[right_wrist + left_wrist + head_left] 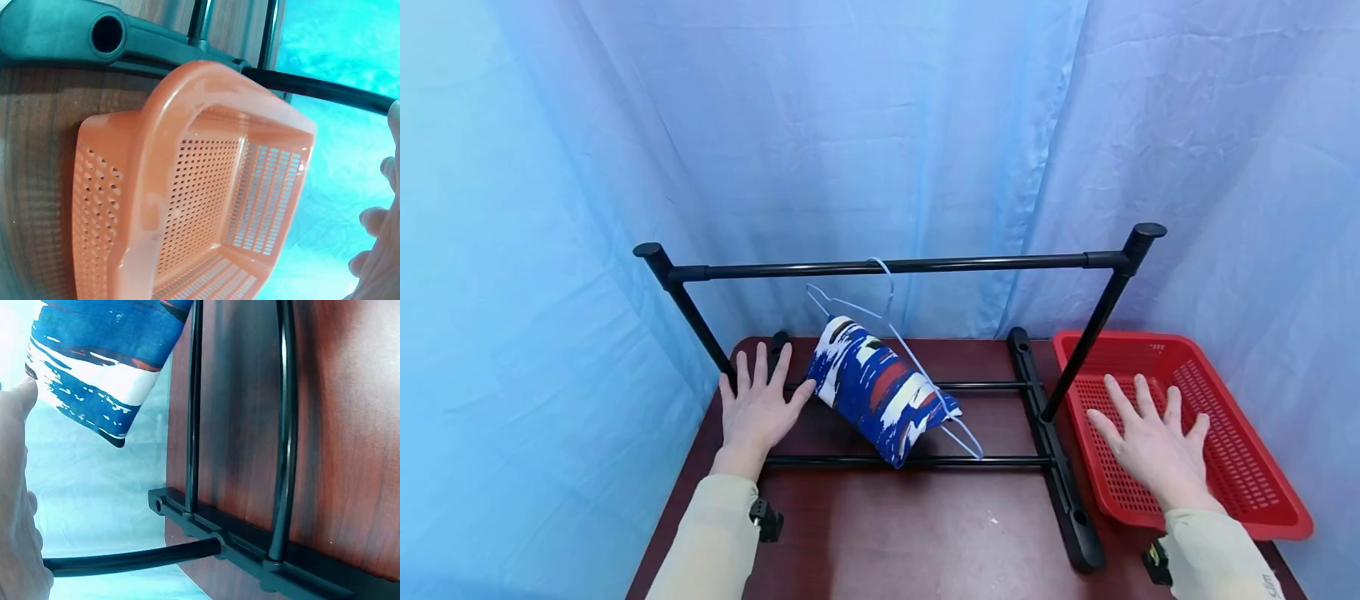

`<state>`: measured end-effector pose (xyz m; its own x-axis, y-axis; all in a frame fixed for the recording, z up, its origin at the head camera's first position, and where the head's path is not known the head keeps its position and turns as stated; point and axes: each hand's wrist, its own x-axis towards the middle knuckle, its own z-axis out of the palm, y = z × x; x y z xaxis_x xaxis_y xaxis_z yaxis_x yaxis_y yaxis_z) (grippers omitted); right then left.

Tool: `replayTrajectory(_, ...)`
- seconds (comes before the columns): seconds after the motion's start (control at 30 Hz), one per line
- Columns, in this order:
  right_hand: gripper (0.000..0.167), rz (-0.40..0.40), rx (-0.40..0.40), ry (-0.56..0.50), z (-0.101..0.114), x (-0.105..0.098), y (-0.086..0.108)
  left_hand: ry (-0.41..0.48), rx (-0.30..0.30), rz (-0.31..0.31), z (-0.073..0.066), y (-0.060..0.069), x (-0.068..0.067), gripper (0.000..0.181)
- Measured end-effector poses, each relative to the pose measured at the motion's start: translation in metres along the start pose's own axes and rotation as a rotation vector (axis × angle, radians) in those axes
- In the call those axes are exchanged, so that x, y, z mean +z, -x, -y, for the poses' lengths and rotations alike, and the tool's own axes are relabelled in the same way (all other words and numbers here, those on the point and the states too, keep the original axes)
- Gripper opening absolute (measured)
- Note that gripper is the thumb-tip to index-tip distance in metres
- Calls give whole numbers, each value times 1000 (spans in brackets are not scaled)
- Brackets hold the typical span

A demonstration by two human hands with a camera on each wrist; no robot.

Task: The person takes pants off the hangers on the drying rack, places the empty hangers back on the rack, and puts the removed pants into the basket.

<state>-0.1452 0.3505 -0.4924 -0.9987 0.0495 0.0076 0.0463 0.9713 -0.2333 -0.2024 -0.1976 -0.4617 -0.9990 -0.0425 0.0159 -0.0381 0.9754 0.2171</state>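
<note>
A folded cloth garment [880,387] in blue, white and red hangs on a pale blue wire hanger [917,358]. The hanger's hook goes over the top bar of a black rack [985,264], and the garment tilts down to the right. My left hand [762,412], fingers spread straight, is near the garment's left edge by the rack's left post; in the left wrist view the thumb is close to the cloth [106,356], and I cannot tell if they touch. Over the red basket [1247,433] my right hand [1161,450] is held with fingers spread, gripping nothing.
The rack's black foot [1060,483] stands on the dark red-brown table [880,533], left of the basket. Two lower bars cross between its feet. Light blue curtains [850,125] surround the back and sides.
</note>
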Motion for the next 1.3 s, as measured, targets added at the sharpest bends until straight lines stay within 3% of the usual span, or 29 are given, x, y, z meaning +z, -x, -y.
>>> replayTrajectory(0.47, 86, -31, -33, -15, 32, -14, 0, 45, 52, -15, -12, -7, -8, 85)
replayTrajectory(0.9, 80, -97, -135, -49, 71, -21, -1, 107, 115, -27, -37, -8, -18, 84)
replayTrajectory(1.3, 78, -100, -179, -59, 99, -32, 6, 94, 153, -37, -52, -12, -22, 83)
